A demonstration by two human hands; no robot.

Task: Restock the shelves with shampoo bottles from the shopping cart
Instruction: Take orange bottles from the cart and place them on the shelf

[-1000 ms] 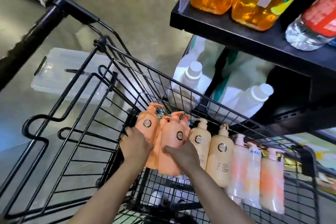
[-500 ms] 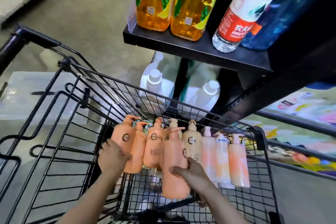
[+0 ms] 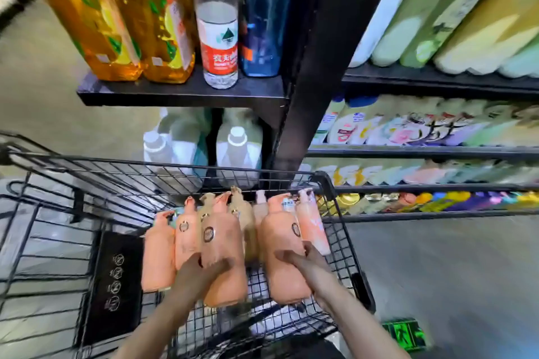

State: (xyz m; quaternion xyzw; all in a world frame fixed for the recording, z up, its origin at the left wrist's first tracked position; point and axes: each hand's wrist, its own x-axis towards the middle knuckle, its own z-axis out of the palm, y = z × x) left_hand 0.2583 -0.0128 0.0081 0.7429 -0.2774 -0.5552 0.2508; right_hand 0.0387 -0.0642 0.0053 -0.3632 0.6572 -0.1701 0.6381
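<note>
Inside the black wire shopping cart [image 3: 96, 175] stand several pump bottles of shampoo, peach, tan and pale pink. My left hand [image 3: 198, 277] grips one peach shampoo bottle [image 3: 223, 253], lifted a little above the row. My right hand [image 3: 309, 268] grips a second peach shampoo bottle [image 3: 284, 245], also raised. More peach bottles [image 3: 159, 253] stand to the left, and a pale pink bottle [image 3: 313, 223] leans at the cart's right corner. Shelves [image 3: 423, 151] packed with toiletry bottles rise to the right.
A black shelf [image 3: 180, 93] right ahead carries orange drink bottles [image 3: 116, 17], a clear water bottle [image 3: 217, 29] and a blue bottle [image 3: 267, 17]. White jugs [image 3: 237, 148] stand below it. A black upright post [image 3: 303, 90] divides the racks. Grey floor lies right of the cart.
Both hands have lifted a peach bottle each out of the row. My left hand has shifted from the leftmost bottle to one in the middle. The view has swung right toward the toiletry shelves.
</note>
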